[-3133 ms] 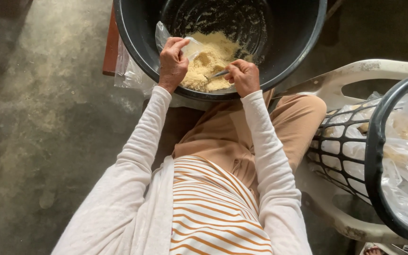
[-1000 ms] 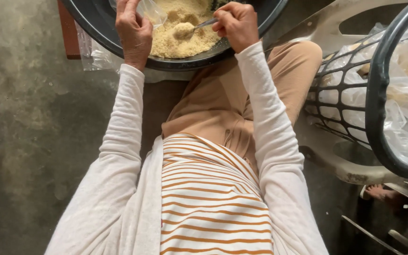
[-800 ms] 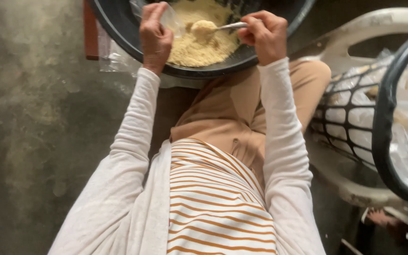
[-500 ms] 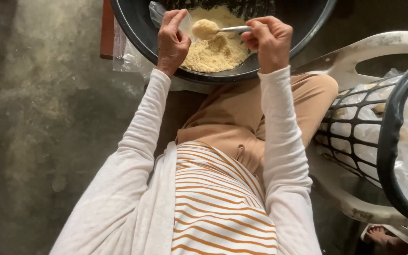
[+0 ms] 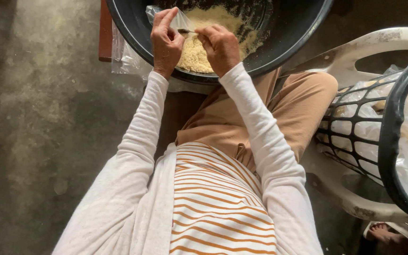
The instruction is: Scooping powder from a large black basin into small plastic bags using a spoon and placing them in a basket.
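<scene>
A large black basin in front of my knees holds a heap of pale yellow crumbly food. My left hand grips the mouth of a small clear plastic bag over the basin. My right hand holds a metal spoon, its tip at the bag's opening. The two hands almost touch above the food.
A black plastic basket lined with clear plastic and filled with bagged portions stands on a white plastic chair at my right. More clear plastic lies beside a reddish-brown wooden piece left of the basin. A bare foot shows at the bottom right.
The spoon, loaded with food over the basin half a second ago, has moved left to the bag's mouth. My left hand keeps hold of the bag.
</scene>
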